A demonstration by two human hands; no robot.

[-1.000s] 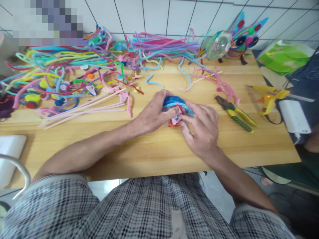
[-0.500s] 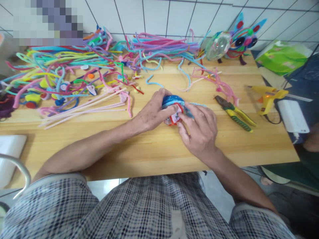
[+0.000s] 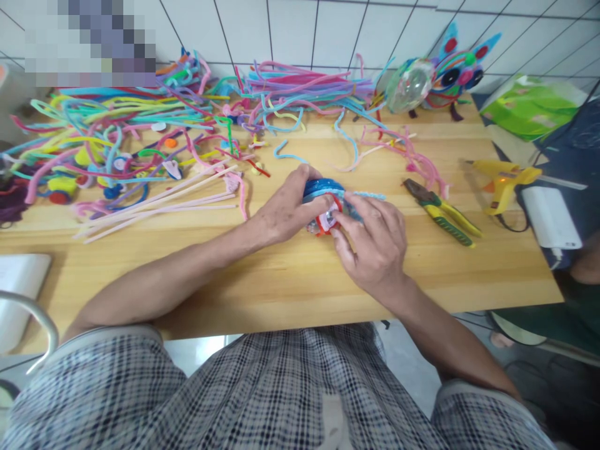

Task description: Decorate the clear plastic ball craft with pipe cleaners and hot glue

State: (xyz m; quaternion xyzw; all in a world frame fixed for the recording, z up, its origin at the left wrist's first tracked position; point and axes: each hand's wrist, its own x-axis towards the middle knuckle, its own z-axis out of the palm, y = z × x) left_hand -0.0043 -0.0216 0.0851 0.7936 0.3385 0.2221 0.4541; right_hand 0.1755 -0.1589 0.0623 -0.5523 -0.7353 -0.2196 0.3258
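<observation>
Item: small round craft piece (image 3: pixel 325 190), held between my two hands near the middle of the wooden worktop (image 3: pixel 281 281), resting on or just above its surface; I cannot tell which.

Appearance: domed top wound in bright blue fuzzy wire, glittery in places. A loop of red wire (image 3: pixel 334 209) runs down the near side, framing a pale, shiny patch. A light blue fuzzy strand (image 3: pixel 370 195) trails off to the right along the worktop, past my knuckles. The underside is hidden.

Left hand (image 3: pixel 285 209): fingers curled closed over the left side and top of the piece, thumb pressed toward the red loop.

Right hand (image 3: pixel 375 240): fingers bent and closed in on the right and near side, fingertips pinching at the red loop beside my left thumb.

Surroundings: loose pile of coloured pipe cleaners (image 3: pixel 140 131) across the far left of the worktop; pale pink straight ones (image 3: pixel 164 203) nearer my left arm. Green-and-yellow pliers (image 3: pixel 443 214) lie just right of my right hand. Yellow glue gun (image 3: pixel 504 181) further right. Finished ball-shaped ornament (image 3: pixel 435 78) stands against the tiled wall.
</observation>
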